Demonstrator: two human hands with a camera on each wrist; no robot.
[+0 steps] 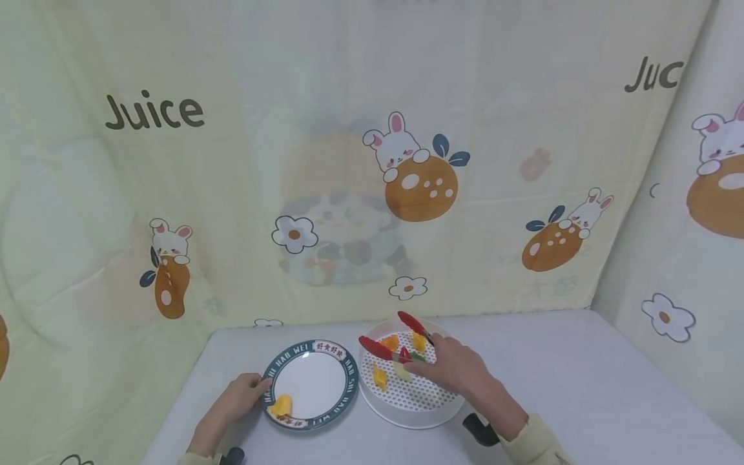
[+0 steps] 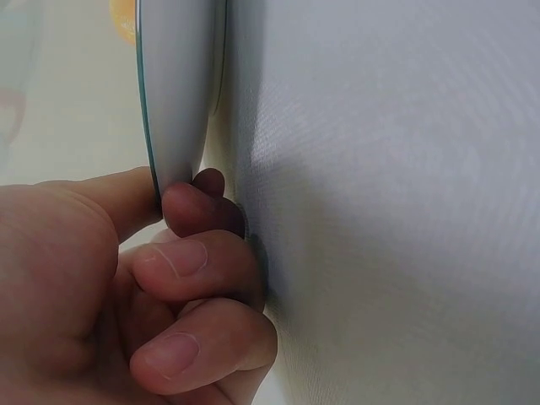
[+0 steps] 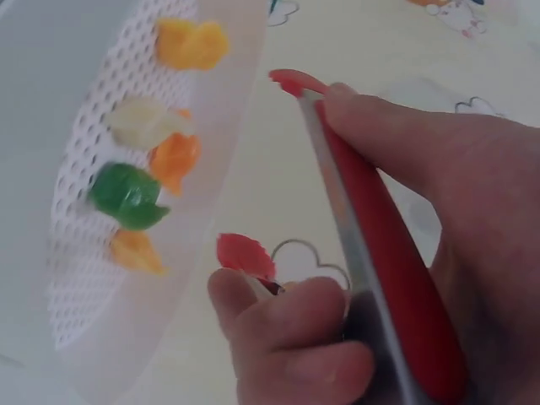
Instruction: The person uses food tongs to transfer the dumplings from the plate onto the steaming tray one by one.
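Note:
My left hand (image 1: pixel 239 395) pinches the near-left rim of a white plate (image 1: pixel 316 381) with a dark teal lettered border, thumb above and fingers curled beneath in the left wrist view. A yellow dumpling-shaped piece (image 1: pixel 281 405) lies at the plate's lower left. My right hand (image 1: pixel 456 367) holds red-and-metal tongs (image 3: pixel 384 253) above a round white perforated basket (image 1: pixel 407 413). The tongs' arms stand spread apart, with no piece visible between them. Inside the basket sit a green piece (image 3: pixel 126 196), a cream piece (image 3: pixel 139 122) and several yellow and orange pieces (image 3: pixel 192 44).
Plate and basket stand side by side on a white-covered table (image 1: pixel 552 381). A curtain (image 1: pixel 325 161) printed with rabbits and fruit hangs behind the table's far edge, and another patterned panel (image 1: pixel 686 258) stands at the right.

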